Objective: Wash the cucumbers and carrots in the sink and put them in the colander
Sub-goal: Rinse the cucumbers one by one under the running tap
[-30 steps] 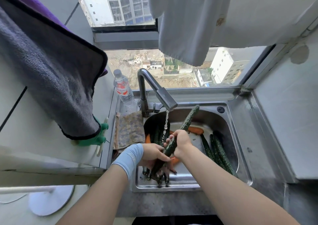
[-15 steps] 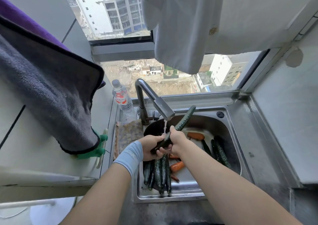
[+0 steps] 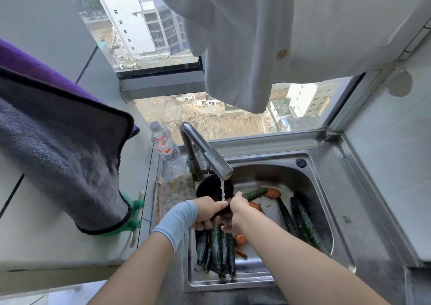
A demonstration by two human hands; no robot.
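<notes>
My left hand [image 3: 207, 212] and my right hand [image 3: 239, 208] both grip one dark green cucumber [image 3: 255, 194] under the running water from the faucet [image 3: 210, 157]. The cucumber's far end sticks out to the right of my right hand. Below my hands several cucumbers [image 3: 217, 251] lie side by side in the steel sink [image 3: 310, 176], with a carrot [image 3: 240, 239] next to them. More cucumbers [image 3: 303, 223] lie at the sink's right side, and another carrot [image 3: 272, 192] sits near the back. A dark round vessel [image 3: 206, 188] stands under the faucet; I cannot tell whether it is the colander.
A water bottle [image 3: 163, 143] stands left of the faucet, with a brownish cloth [image 3: 177, 191] on the sink's left ledge. A dark grey and purple towel [image 3: 58, 146] hangs at the left over a green item [image 3: 133, 216]. White cloth [image 3: 245, 36] hangs before the window.
The cucumber in both hands has tipped from steeply upright toward level, and my hands have slid along it under the water. The camera view has tilted upward.
</notes>
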